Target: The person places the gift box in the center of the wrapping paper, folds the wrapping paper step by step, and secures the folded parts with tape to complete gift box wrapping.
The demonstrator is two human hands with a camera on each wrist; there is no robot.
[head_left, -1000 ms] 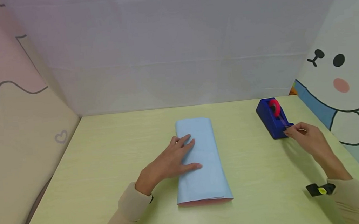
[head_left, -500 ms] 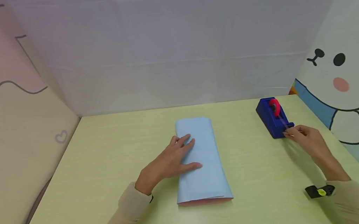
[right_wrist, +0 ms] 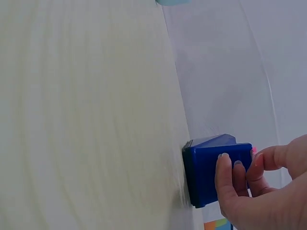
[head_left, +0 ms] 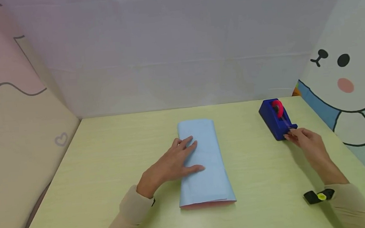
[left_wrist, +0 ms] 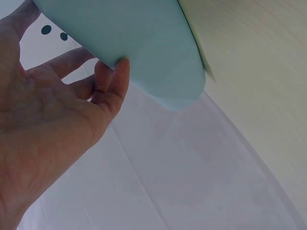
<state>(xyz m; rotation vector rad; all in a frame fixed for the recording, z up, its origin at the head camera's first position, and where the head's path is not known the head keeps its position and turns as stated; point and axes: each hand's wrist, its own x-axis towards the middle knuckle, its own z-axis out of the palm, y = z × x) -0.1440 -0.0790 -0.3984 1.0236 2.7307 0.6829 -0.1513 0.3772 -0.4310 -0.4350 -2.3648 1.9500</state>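
Observation:
A folded light blue paper (head_left: 202,162) with a pinkish inside lies on the table, its near end slightly open. My left hand (head_left: 176,161) rests on its left side, fingers and thumb spread; in the left wrist view the fingertips (left_wrist: 123,64) touch the paper's edge. At the right stands a dark blue tape dispenser (head_left: 270,121) with a red-cored tape roll (head_left: 278,109). At its cutting end, my right hand (head_left: 310,147) pinches the tape's end, and a clear strip runs from the roll to it. Some fingers touch the dispenser's front (right_wrist: 204,172) in the right wrist view.
A pale yellow-green table (head_left: 123,143) lies under everything. White cloth (head_left: 164,51) hangs along its back, with printed panels on both sides; the right one bears a cartoon bear (head_left: 357,89). A black wrist strap (head_left: 312,197) sits at the right sleeve.
My right hand has shifted slightly to the left and turned a little at the dispenser's front. The left hand and the paper stay as they were.

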